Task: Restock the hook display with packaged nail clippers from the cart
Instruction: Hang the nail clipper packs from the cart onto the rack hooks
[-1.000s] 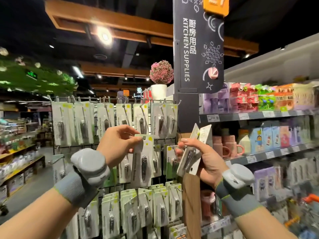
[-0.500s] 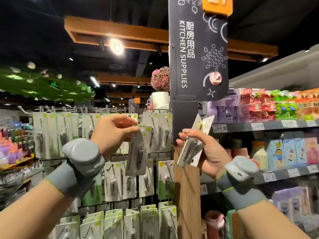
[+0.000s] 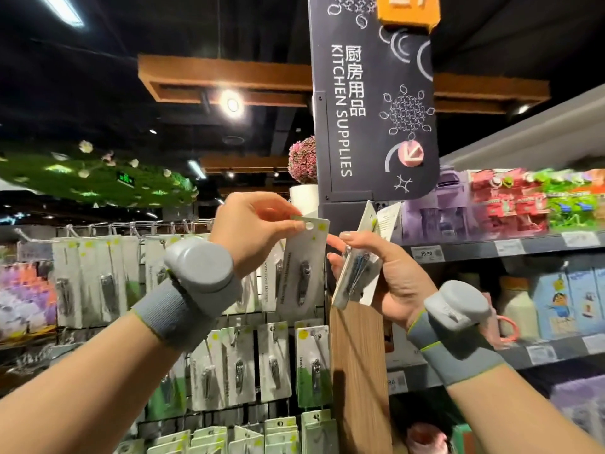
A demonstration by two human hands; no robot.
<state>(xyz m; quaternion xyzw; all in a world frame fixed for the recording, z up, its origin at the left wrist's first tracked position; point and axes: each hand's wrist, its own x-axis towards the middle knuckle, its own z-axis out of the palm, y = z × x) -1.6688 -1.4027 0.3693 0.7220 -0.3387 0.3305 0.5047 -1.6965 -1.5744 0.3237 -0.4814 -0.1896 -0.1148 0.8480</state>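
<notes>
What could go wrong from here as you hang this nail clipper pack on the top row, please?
The left hand pinches the pack only at its top corner beside the hang hole, so fingers may block the hook or the pack may slip. The right hand grips a fanned stack of packs, tilted; one could slide out.

On my feed both forearms come up bare from the bottom corners, with no sleeves showing, and each wrist wears a grey ribbed knit band (image 3: 170, 314) edged with a thin yellow-green line. A smooth, rounded light-grey plastic pod (image 3: 199, 268) sits on the band of the left hand (image 3: 252, 234), shaped like a fat puck with a seam round its side. The band (image 3: 458, 352) on the right hand (image 3: 396, 276) carries a matching pod (image 3: 456, 306), with a small dark slot or marking on its face.
</notes>
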